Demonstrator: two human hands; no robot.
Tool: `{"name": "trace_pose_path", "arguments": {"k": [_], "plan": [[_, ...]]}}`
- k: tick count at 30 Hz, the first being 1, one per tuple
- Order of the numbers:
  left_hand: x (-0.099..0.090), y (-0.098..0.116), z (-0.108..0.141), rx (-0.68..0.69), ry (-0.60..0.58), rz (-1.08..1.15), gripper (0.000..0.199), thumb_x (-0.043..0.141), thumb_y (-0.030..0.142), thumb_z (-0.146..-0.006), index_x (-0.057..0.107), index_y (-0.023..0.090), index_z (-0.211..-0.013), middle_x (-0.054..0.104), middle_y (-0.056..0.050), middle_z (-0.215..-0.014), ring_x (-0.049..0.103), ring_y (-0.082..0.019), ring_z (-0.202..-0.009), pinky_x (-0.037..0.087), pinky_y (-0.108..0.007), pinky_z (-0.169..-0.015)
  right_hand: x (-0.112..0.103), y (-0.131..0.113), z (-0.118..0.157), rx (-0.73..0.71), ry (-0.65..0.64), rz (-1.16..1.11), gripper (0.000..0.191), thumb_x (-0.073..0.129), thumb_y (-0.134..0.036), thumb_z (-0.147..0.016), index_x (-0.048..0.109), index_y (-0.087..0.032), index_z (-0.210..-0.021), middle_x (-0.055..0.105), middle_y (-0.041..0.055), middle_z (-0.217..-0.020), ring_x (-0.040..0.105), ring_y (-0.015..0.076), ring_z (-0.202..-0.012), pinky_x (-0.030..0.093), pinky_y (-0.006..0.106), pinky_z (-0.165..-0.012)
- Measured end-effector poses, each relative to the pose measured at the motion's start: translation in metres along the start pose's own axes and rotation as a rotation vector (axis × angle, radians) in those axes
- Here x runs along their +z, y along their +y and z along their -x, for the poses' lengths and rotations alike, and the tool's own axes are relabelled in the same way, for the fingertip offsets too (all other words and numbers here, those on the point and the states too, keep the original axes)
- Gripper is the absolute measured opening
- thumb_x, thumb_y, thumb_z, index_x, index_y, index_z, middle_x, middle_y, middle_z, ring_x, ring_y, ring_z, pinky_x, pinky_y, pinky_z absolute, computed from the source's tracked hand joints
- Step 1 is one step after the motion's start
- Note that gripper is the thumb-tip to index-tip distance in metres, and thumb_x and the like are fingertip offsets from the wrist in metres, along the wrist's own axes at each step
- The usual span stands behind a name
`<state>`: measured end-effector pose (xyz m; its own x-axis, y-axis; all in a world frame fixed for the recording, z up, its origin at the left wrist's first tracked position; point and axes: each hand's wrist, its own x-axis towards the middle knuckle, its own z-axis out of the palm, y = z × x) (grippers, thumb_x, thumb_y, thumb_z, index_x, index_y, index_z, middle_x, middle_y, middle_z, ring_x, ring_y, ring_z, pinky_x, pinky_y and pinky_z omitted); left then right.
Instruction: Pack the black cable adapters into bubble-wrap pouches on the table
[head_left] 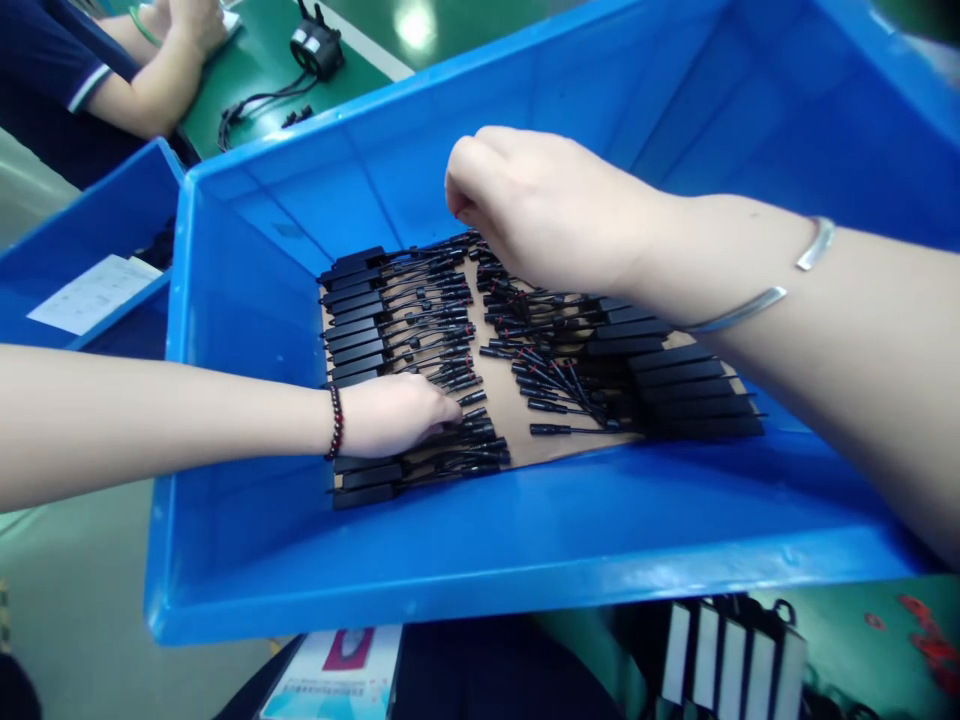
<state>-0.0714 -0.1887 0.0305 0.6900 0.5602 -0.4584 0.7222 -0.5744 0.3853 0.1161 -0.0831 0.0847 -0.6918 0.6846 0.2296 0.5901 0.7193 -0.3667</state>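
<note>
Inside a deep blue plastic bin (420, 575), black box-shaped modules with short cables lie in two rows on brown cardboard (504, 400). My left hand (397, 415) reaches into the left row of modules (356, 325), its fingers curled down among the black cable connectors (472, 398). Its fingertips are partly hidden there. Above the far part of the right row of modules (694, 395), my right hand (555, 205) is closed with bent fingers. Its palm and most of its fingertips face away, and a small red spot shows at them. Some right-row cables cross one another.
Another blue bin (82, 215) with a paper sheet (94, 293) stands at left. A co-worker's arm (150, 95) rests by a green table, near a black cabled device (316, 48). White-faced pieces (735, 655) and red bits (930, 635) lie at lower right.
</note>
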Motion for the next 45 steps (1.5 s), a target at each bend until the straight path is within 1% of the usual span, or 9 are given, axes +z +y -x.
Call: {"name": "trace_pose_path", "arguments": {"k": [6, 14, 17, 21, 26, 31, 36, 40, 45], "plan": [[0.004, 0.011, -0.015, -0.122, -0.007, -0.107, 0.016, 0.051, 0.021, -0.076, 0.062, 0.021, -0.089, 0.065, -0.004, -0.075, 0.06, -0.019, -0.067, 0.041, -0.026, -0.057, 0.004, -0.004, 0.002, 0.07, -0.015, -0.349, 0.01, 0.055, -0.019, -0.081, 0.053, -0.029, -0.08, 0.062, 0.0007, -0.096, 0.053, 0.0175, -0.106, 0.044, 0.027, -0.085], [-0.002, 0.017, -0.017, -0.181, -0.025, 0.107, 0.025, 0.055, 0.016, -0.064, 0.056, 0.02, -0.089, 0.063, -0.001, -0.078, 0.056, -0.014, -0.066, 0.04, -0.022, -0.056, 0.007, -0.004, 0.003, -0.001, -0.071, -0.349, 0.011, 0.056, -0.017, -0.08, 0.054, -0.028, -0.079, 0.06, 0.0007, -0.093, 0.053, 0.0182, -0.101, 0.042, 0.03, -0.087], [-0.002, 0.015, -0.015, -0.088, 0.021, 0.157, 0.017, 0.05, 0.01, -0.067, 0.058, 0.019, -0.078, 0.063, 0.0, -0.08, 0.056, -0.013, -0.072, 0.042, -0.022, -0.065, 0.008, -0.001, 0.003, 0.021, -0.096, -0.315, 0.013, 0.057, -0.016, -0.079, 0.054, -0.028, -0.08, 0.06, 0.0008, -0.094, 0.053, 0.0182, -0.1, 0.044, 0.03, -0.084], [0.003, 0.012, -0.014, -0.081, 0.035, 0.235, 0.025, 0.045, 0.004, -0.069, 0.062, 0.019, -0.08, 0.065, 0.0, -0.083, 0.057, -0.012, -0.076, 0.043, -0.02, -0.072, 0.009, 0.0, 0.003, 0.058, -0.125, -0.297, 0.013, 0.057, -0.016, -0.08, 0.053, -0.028, -0.082, 0.06, 0.0006, -0.095, 0.052, 0.0188, -0.1, 0.044, 0.031, -0.081], [0.008, 0.013, -0.015, -0.064, 0.01, 0.181, 0.022, 0.056, 0.018, -0.074, 0.068, 0.021, -0.093, 0.064, -0.003, -0.097, 0.059, -0.015, -0.087, 0.044, -0.022, -0.081, 0.013, 0.001, 0.005, -0.113, -0.141, -0.142, 0.015, 0.053, -0.013, -0.08, 0.053, -0.026, -0.087, 0.057, 0.0017, -0.092, 0.054, 0.0195, -0.093, 0.042, 0.034, -0.08], [0.011, 0.017, -0.018, -0.042, -0.007, 0.082, 0.033, 0.058, 0.026, -0.073, 0.064, 0.024, -0.106, 0.061, -0.006, -0.102, 0.059, -0.02, -0.088, 0.045, -0.027, -0.073, 0.015, 0.005, 0.005, -0.225, -0.144, 0.056, 0.021, 0.05, -0.011, -0.079, 0.051, -0.026, -0.094, 0.054, 0.0025, -0.09, 0.053, 0.0189, -0.084, 0.04, 0.034, -0.072], [0.009, 0.017, -0.021, -0.061, 0.034, 0.154, 0.023, 0.054, 0.022, -0.069, 0.061, 0.019, -0.091, 0.062, -0.005, -0.091, 0.058, -0.018, -0.078, 0.042, -0.026, -0.063, 0.016, 0.007, 0.005, -0.226, -0.153, 0.145, 0.023, 0.05, -0.015, -0.078, 0.049, -0.029, -0.096, 0.053, -0.0007, -0.09, 0.053, 0.0166, -0.082, 0.037, 0.033, -0.068], [0.005, 0.019, -0.019, -0.024, -0.046, 0.193, 0.022, 0.055, 0.022, -0.068, 0.059, 0.02, -0.089, 0.064, -0.003, -0.08, 0.057, -0.016, -0.068, 0.04, -0.024, -0.056, 0.016, 0.009, 0.005, -0.224, -0.156, 0.173, 0.019, 0.044, -0.021, -0.082, 0.048, -0.028, -0.099, 0.053, -0.0018, -0.093, 0.054, 0.016, -0.088, 0.034, 0.032, -0.068], [0.006, 0.024, -0.018, 0.076, -0.102, 0.055, 0.022, 0.058, 0.026, -0.069, 0.063, 0.022, -0.09, 0.065, -0.004, -0.076, 0.059, -0.02, -0.068, 0.038, -0.027, -0.054, 0.012, 0.006, 0.006, -0.217, -0.239, 0.284, 0.019, 0.036, -0.024, -0.087, 0.045, -0.024, -0.103, 0.055, 0.0037, -0.099, 0.056, 0.0192, -0.092, 0.038, 0.031, -0.069]]}}
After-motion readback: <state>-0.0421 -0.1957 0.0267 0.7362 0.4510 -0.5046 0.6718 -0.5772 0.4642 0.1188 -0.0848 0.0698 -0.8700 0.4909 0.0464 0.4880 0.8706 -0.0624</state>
